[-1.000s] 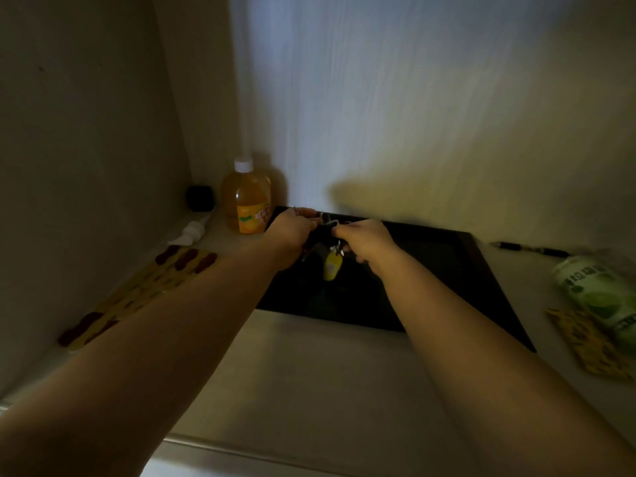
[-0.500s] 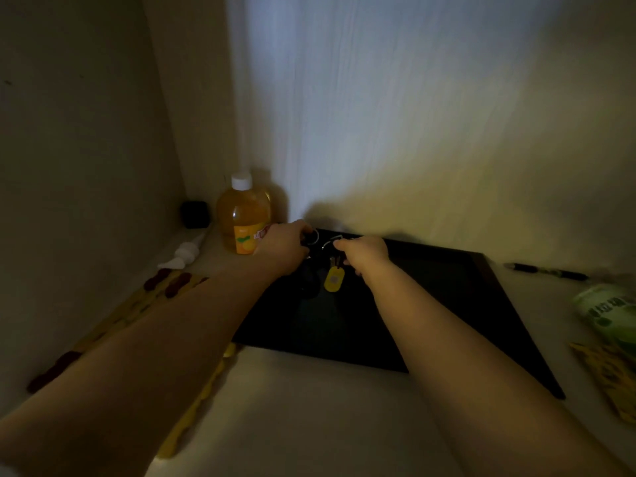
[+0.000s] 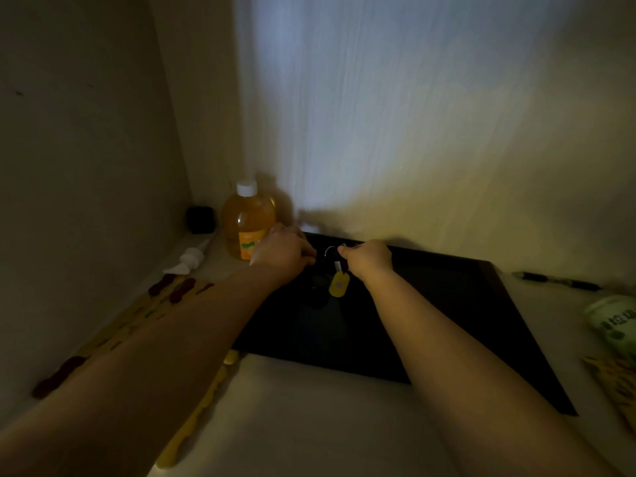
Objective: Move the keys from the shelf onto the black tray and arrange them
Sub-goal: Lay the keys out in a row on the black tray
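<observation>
A bunch of keys with a yellow tag [image 3: 339,284] and a thin metal ring [image 3: 331,251] hangs low over the far left part of the black tray [image 3: 447,304]. My right hand [image 3: 368,259] pinches the ring from the right. My left hand [image 3: 285,251] is closed at the ring's left side, fingertips at the keys. A dark fob [image 3: 318,287] lies under the ring, hard to make out in the dim light.
An orange drink bottle [image 3: 247,223] stands just left of the tray, with a small black cube [image 3: 200,220] and a white pump nozzle [image 3: 191,259] beside it. A yellow-and-red sheet [image 3: 113,332] lies along the left wall. A pen [image 3: 557,281], a green can [image 3: 616,321] and a yellow packet [image 3: 612,376] lie right.
Both hands have lowered with the keys toward the tray's back-left area. The yellow tag now hangs close to the tray surface. The camera has tilted slightly.
</observation>
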